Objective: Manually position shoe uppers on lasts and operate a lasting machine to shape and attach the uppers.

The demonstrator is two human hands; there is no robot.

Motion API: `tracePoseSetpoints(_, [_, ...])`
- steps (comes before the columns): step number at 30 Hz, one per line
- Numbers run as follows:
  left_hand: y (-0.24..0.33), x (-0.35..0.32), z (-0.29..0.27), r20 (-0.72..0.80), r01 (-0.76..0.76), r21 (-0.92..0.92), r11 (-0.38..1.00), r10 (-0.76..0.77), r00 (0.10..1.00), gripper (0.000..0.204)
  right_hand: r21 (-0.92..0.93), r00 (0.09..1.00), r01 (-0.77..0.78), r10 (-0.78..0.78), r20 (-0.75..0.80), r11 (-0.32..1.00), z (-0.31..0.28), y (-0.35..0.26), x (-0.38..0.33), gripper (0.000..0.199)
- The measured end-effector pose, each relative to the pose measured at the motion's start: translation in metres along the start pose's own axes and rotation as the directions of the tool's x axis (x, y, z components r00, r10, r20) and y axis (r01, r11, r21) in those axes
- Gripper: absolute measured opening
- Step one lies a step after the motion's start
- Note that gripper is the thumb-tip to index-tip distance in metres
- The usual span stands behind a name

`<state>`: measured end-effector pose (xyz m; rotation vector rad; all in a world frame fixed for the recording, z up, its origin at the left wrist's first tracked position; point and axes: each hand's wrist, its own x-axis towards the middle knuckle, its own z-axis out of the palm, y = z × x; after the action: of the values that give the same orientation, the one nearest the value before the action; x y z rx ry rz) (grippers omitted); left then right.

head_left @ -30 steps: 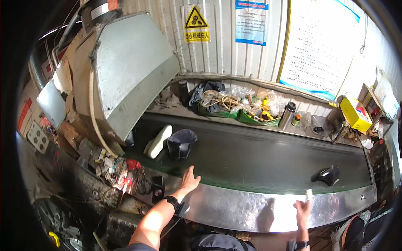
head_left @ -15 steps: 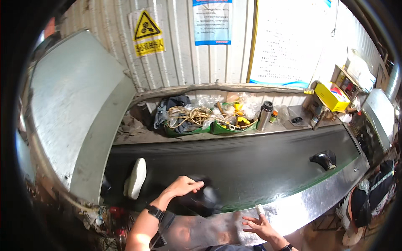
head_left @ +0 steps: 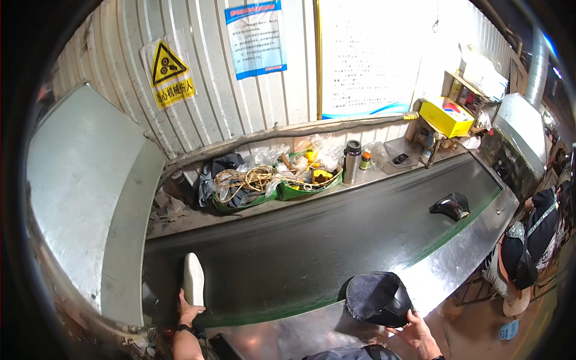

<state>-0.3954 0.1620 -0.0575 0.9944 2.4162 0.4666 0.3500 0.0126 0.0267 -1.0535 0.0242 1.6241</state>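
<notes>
A white shoe sole stands lengthwise on the left part of the dark conveyor belt. My left hand grips its near end, one finger along its left side and the thumb at the right. In my right hand is a black shoe upper, held by its right edge over the shiny metal ledge. Its dark, fuzzy opening faces left. Farther right on the belt lies another black shoe upper, apart from both hands.
Behind the belt stand green containers with rope and plastic, a steel thermos and a small bottle. A grey metal hood rises at left. A yellow box sits at the far right. Another person is at right.
My left hand has left the blurred dark item mid-belt and moved left onto the white sole. My right hand, earlier spread and bare, now holds a black upper. The view has shifted.
</notes>
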Motion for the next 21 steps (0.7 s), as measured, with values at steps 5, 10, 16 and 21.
tracePoseSetpoints(5, [0.088, -0.099, 0.004, -0.092, -0.281, 0.371, 0.885, 0.337, 0.937, 0.102, -0.053, 0.998, 0.062, -0.060, 0.027, 0.997, -0.039, 0.005, 0.010, 0.065])
tracePoseSetpoints(10, [0.196, -0.271, 0.034, -0.048, -0.815, 0.391, 0.429, 0.893, 0.447, 0.053, 0.014, 0.985, -0.046, 0.043, 0.165, 0.999, -0.043, -0.011, 0.019, 0.053])
tracePoseSetpoints(16, [0.197, -0.417, 0.166, 0.041, -0.980, 0.162, -0.112, 0.993, -0.107, 0.047, -0.139, 0.994, 0.040, -0.025, 0.106, 0.989, -0.069, -0.021, 0.032, 0.057])
tracePoseSetpoints(21, [0.202, -0.468, 0.199, 0.298, -0.967, -0.180, -0.179, 0.927, -0.227, 0.040, -0.210, 0.954, 0.296, -0.301, 0.007, 0.932, -0.056, -0.034, 0.012, 0.054])
